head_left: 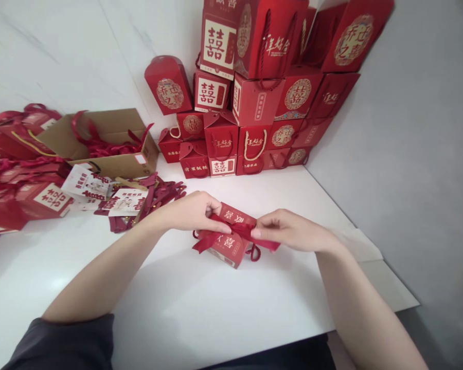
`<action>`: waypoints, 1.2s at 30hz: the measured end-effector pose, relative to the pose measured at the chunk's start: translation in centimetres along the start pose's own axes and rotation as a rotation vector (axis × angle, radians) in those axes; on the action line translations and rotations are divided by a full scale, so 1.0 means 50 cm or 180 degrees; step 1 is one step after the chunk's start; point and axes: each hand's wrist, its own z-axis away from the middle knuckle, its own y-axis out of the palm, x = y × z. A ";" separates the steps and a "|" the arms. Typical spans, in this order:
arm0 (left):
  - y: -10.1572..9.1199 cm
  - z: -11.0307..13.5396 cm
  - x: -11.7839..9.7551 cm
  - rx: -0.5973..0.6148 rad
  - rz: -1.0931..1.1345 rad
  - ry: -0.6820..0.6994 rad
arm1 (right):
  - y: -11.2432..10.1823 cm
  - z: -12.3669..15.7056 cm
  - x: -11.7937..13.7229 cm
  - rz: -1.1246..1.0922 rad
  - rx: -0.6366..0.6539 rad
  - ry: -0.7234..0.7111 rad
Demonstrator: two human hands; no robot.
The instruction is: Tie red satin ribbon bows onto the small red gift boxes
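Note:
A small red gift box point(228, 251) with pale lettering lies on the white table before me. Across its top runs a red ribbon point(244, 229), gathered into a bow or loop at the middle. My left hand point(196, 213) pinches the ribbon from the left, thumb laid along it. On the other side, my right hand point(281, 228) pinches the ribbon between thumb and fingers. One loose ribbon end hangs at the left of the box, another under my right hand. A dark red cord handle point(254, 252) sticks out at the box's right side.
Stacked red gift boxes point(254, 103) stand against the wall at the back. An open cardboard box point(119, 165) holding red ribbons is at the back left. Near it lie white cards point(128, 202) and dark red straps point(164, 192). More red boxes point(42, 200) fill the left side.

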 end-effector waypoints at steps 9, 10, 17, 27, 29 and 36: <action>0.003 0.010 -0.013 -0.0334 -0.0656 0.0061 | 0.035 -0.015 0.001 -0.0831 -0.0181 0.0065; 0.003 0.011 -0.014 -0.0394 -0.0774 0.0095 | 0.039 -0.018 -0.001 -0.0914 -0.0095 0.0077; 0.001 0.014 -0.019 -0.0572 -0.1256 0.0337 | 0.038 -0.028 -0.003 -0.1169 0.0062 0.0016; -0.003 0.012 -0.009 -0.0501 -0.1299 0.0303 | 0.028 -0.026 -0.008 -0.1117 0.0033 -0.0198; -0.004 0.007 0.000 -0.0372 -0.1134 0.0254 | 0.023 -0.029 -0.012 -0.1084 0.0100 -0.0203; -0.004 -0.004 0.015 -0.0228 -0.0802 0.0372 | 0.018 -0.037 -0.023 -0.1057 0.0100 -0.0243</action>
